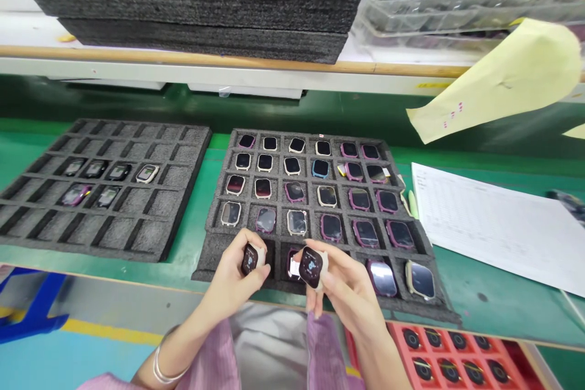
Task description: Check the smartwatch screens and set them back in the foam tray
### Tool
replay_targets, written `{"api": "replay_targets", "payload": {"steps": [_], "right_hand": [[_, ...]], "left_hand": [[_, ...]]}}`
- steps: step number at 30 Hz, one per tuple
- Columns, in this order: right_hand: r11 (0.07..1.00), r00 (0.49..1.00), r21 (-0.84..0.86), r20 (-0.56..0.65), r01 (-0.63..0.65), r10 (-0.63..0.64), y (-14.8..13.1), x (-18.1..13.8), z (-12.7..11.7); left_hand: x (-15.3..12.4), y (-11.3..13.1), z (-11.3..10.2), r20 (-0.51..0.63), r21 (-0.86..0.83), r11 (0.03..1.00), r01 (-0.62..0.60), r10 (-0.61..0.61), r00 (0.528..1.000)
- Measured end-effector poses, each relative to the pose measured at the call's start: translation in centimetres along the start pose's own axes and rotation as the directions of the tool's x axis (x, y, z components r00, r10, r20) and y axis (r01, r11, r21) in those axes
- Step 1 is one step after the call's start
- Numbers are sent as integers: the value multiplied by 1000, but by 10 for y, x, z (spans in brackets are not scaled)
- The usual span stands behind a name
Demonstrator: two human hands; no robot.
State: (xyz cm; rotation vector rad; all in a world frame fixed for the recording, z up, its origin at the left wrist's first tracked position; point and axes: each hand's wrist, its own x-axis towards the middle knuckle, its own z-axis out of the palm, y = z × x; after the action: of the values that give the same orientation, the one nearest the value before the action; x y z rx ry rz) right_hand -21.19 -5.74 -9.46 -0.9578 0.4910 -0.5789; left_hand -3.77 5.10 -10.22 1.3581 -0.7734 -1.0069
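My left hand is closed around a smartwatch case with a pale frame and a lit dark screen. In my right hand is another pale-framed smartwatch case, tilted, its dark screen showing a light-blue figure. Both hands are over the front row of a dark foam tray. Many watch cases sit in its compartments, with purple, pale or blue frames and mostly black screens. Partly hidden behind my right fingers is a purple-framed case with a bright reflection.
To the left lies a second foam tray with several watch cases. Printed sheets rest on the right. A shelf edge carries stacked black foam, and yellow paper hangs from it. A red tray of round black parts sits below the table's edge.
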Motion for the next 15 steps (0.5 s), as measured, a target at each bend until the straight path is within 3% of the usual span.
{"api": "replay_targets", "payload": {"steps": [5,11,15], "right_hand": [[999,995,25,93,34,-36,5,4,-6],[1000,1000,-4,-15,8,-8,-1,-1,0],[1000,1000,-16,-25,4,-5,-2,-2,1]], "left_hand": [[-1,1,-1,21,32,999,-3,2,1000],[0,0,0,29,50,999,7,-9,1000],[0,-1,-1,31,77,997,-12,10,999]]}}
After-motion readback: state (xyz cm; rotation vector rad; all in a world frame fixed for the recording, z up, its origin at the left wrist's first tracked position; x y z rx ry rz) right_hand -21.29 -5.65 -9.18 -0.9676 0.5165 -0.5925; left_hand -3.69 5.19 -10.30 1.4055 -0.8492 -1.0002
